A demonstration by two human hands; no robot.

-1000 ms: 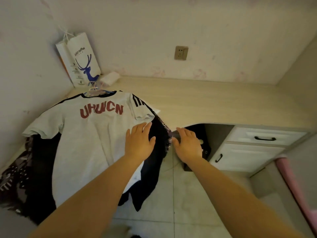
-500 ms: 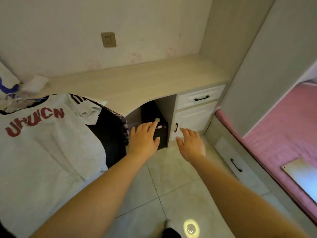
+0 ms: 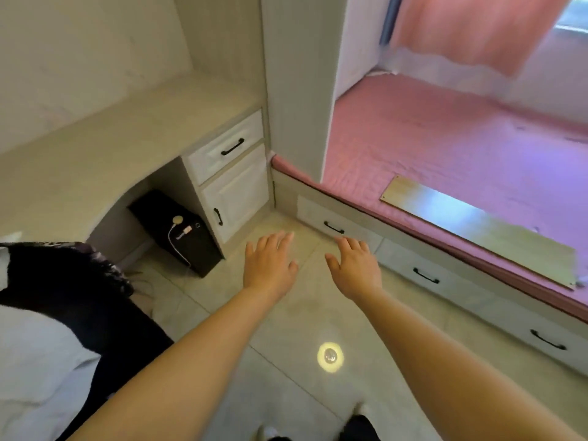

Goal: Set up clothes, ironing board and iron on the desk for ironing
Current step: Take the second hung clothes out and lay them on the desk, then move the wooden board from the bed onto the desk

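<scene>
Both hands had left the white printed T-shirt [image 3: 35, 361]; left hand [image 3: 269, 265] and right hand [image 3: 354, 268] hung apart, empty, fingers spread, probably to fetch the board.

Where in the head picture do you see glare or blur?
Head view: a round glare spot on the floor tiles; window light reflects off the wooden board on the pink bed; the curtain and desk look soft, blurred.
</scene>
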